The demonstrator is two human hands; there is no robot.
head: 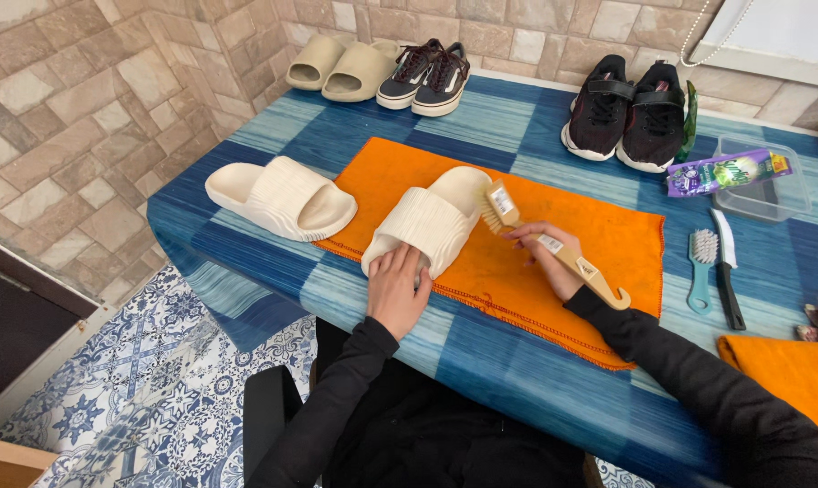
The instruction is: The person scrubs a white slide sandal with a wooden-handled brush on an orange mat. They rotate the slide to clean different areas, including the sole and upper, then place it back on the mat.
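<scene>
On the orange cloth (pixel 517 262) covering the blue worktop (pixel 481 361), the cream ribbed foam slide (pixel 431 221) lies diagonally, toe towards the person. The left hand (pixel 398 289) lies spread flat on its toe; the right hand's (pixel 546 262) grip pinches the wooden brush (pixel 549 242), bristles at the slide's heel.

A purple and green pouch (pixel 729 171), long and flat with a white patch, lies across the rim of a clear plastic tub (pixel 782 204) at the table's far right, just beside the black shoes (pixel 627 112). Two small white labels (pixel 502 201) sit on the wooden brush (pixel 553 246): one on its head, one on the handle by the right hand (pixel 549 260).
</scene>
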